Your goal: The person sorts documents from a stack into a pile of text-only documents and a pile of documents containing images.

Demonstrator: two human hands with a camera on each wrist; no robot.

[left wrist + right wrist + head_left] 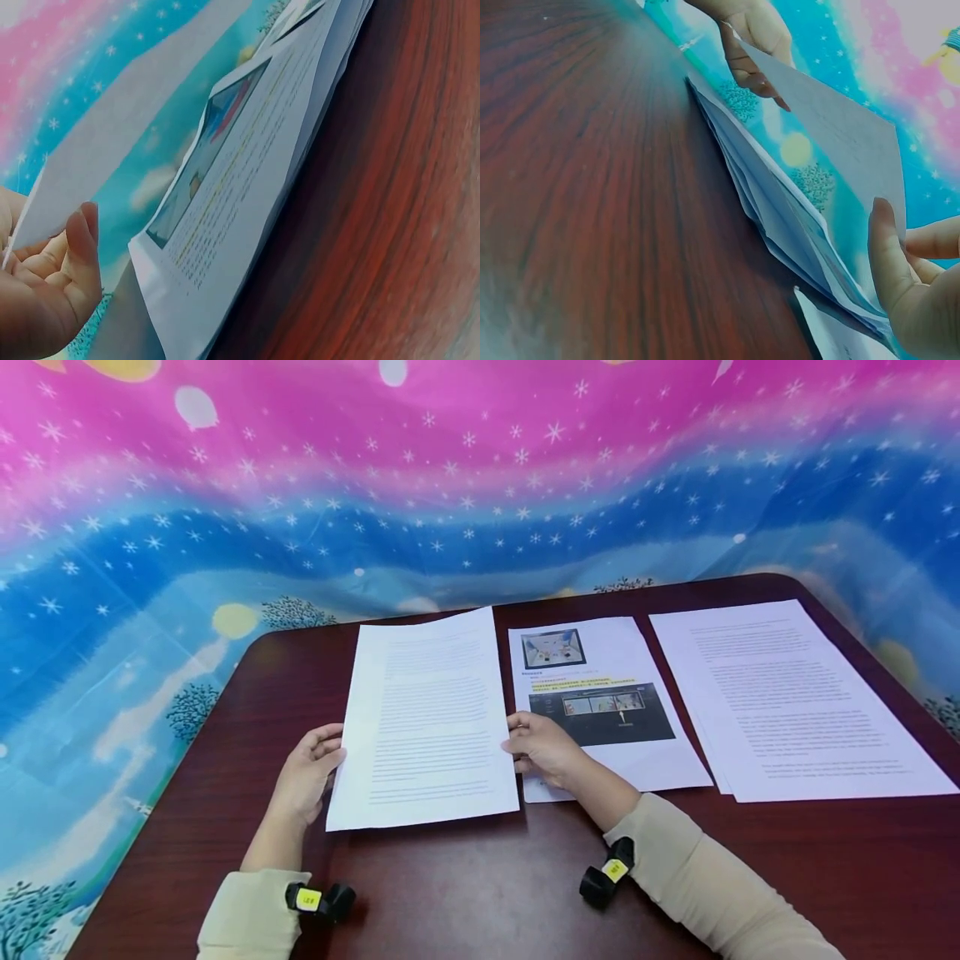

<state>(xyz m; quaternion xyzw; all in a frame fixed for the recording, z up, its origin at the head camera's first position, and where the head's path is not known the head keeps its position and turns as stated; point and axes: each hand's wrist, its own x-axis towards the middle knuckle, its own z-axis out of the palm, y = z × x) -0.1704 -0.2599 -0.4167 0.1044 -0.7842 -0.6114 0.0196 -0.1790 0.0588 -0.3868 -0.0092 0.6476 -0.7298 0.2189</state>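
Both hands hold up a printed sheet of paper (427, 718) in front of the body. The left hand (303, 772) pinches its left edge between thumb and fingers; at the opposite edge, the right hand (547, 747) does the same. Lines of text cover the side facing the head camera. Both wrist views show the sheet raised above a loose stack of papers (247, 180) on the table. That stack's top page carries a picture and a yellow-highlighted line. In the head view the held sheet hides the stack.
Beside the right hand lies a page with two pictures (600, 764), partly under that hand in the head view. Farther right, a few text pages (810, 718) overlap. The dark wooden table (450, 893) ends at a patterned cloth backdrop (450, 485).
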